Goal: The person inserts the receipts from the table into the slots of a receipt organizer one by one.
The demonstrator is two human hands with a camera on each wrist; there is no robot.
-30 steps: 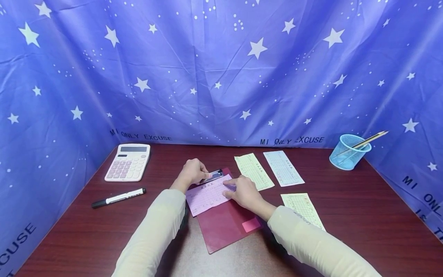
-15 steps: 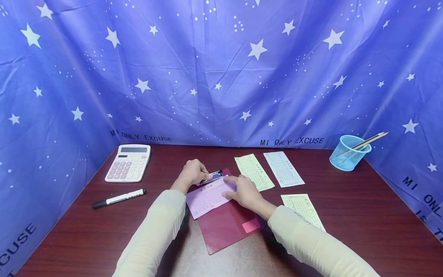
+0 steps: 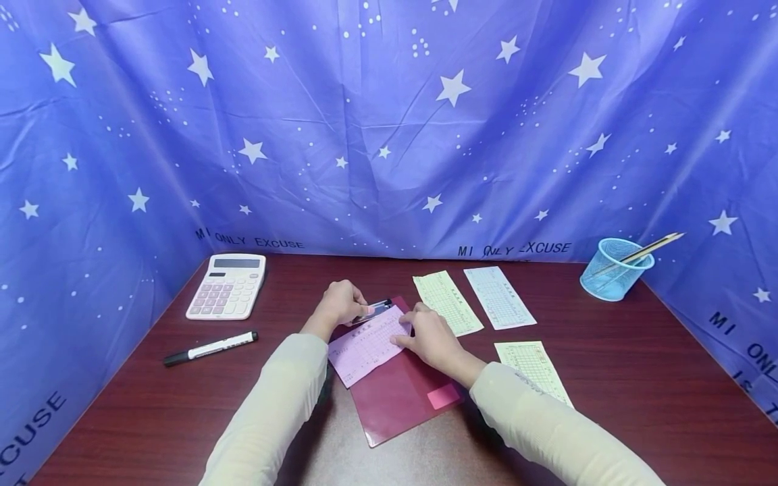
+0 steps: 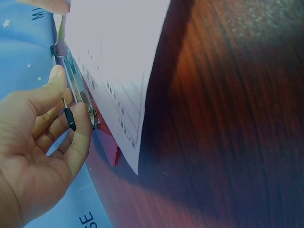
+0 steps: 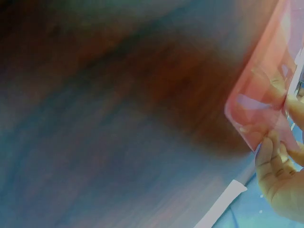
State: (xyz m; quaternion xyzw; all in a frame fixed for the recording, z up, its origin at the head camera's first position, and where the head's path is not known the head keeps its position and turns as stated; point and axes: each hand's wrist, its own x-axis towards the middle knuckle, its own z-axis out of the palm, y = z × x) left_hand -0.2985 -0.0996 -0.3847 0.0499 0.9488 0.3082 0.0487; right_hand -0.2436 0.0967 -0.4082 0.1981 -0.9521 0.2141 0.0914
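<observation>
A dark red clipboard [image 3: 395, 405] lies tilted on the table with its metal clip [image 3: 379, 308] at the far end. My left hand [image 3: 342, 304] pinches the clip's wire lever, thumb on top and fingers curled beneath, as the left wrist view shows at the black-tipped wire [image 4: 69, 118]. Across the upper part of the board lies a pink printed slip [image 3: 365, 351], its top edge close to the clip and its left corner past the board's side. My right hand [image 3: 434, 337] holds the slip's right end between thumb and fingers, beside the board's glossy edge [image 5: 237, 99] in the right wrist view.
Right of the board lie two yellow slips [image 3: 446, 304] [image 3: 535, 368] and a bluish-white slip [image 3: 500, 297]. A blue mesh pencil cup [image 3: 614, 270] stands at the back right. A calculator [image 3: 226, 287] and a black-and-white marker [image 3: 211, 349] are on the left. A starry curtain [image 3: 389, 135] hangs behind.
The pink slip has shifted slightly, its lower left corner coming a little nearer to me. My right index finger has drawn back and bent at its edge. My left hand stays on the clip.
</observation>
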